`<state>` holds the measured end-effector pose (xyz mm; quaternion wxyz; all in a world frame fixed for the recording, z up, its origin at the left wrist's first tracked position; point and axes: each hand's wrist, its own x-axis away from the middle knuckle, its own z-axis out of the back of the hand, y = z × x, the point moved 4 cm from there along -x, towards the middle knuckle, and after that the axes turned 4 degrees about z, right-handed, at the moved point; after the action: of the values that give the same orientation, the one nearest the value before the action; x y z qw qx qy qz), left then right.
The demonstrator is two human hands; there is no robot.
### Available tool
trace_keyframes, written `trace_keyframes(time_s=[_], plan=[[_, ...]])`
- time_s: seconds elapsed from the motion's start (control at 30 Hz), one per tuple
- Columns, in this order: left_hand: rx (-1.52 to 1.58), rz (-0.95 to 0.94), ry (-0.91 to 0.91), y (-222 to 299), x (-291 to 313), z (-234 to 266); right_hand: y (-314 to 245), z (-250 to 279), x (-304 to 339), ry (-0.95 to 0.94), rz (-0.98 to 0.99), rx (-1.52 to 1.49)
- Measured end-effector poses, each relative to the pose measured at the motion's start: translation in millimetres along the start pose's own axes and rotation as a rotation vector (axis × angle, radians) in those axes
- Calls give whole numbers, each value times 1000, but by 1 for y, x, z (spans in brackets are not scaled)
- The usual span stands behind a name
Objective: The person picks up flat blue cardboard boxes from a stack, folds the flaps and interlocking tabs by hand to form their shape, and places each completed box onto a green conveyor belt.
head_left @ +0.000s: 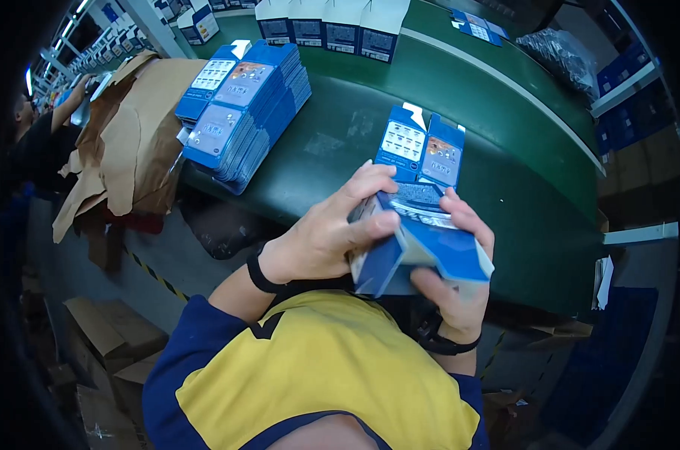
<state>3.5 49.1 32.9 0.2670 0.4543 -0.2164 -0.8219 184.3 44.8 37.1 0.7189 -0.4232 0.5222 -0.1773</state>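
Between my two hands is a blue and white carton (430, 225), with its near end open and the flaps standing out. My left hand (332, 229) grips its left side, thumb on top and fingers round the far edge. On the right side my right hand (464, 262) closes round it, the thumb at the open end among the flaps and slightly blurred. Just beyond lies a flat blue carton blank (440, 154) on the green table, partly hidden by the held carton. Left of it, a tall stack of flat carton blanks (242, 112) rests on the table.
Torn brown paper (137, 135) hangs over the table's left end. Several upright white and blue cartons (340, 30) stand in a row at the back. A clear plastic bag (561, 56) lies back right. Cardboard boxes (115, 337) sit on the floor. Another person's arm (66, 105) shows far left.
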Motion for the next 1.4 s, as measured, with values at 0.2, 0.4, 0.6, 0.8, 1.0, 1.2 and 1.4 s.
trace_keyframes(time_s=[0.2, 0.4, 0.6, 0.8, 1.0, 1.2, 1.4], plan=[[80, -85, -21, 13, -3, -19, -2, -11, -2, 504, -247, -101], [99, 25, -1, 28, -12, -5, 4, 2, 8, 307, 115, -440], [79, 29, -22, 28, -18, -4, 8, 2, 20, 303, 7, -314], [167, 74, 8, 20, -16, -10, 0, 11, 14, 184, 20, 175], [175, 5, 3, 18, -17, -2, -20, -4, -12, 110, 97, 426], [8, 13, -78, 19, -16, -2, 2, 0, -7, 81, -184, 357], [192, 33, -166, 20, -20, 3, 2, 4, 0, 39, -317, 105]])
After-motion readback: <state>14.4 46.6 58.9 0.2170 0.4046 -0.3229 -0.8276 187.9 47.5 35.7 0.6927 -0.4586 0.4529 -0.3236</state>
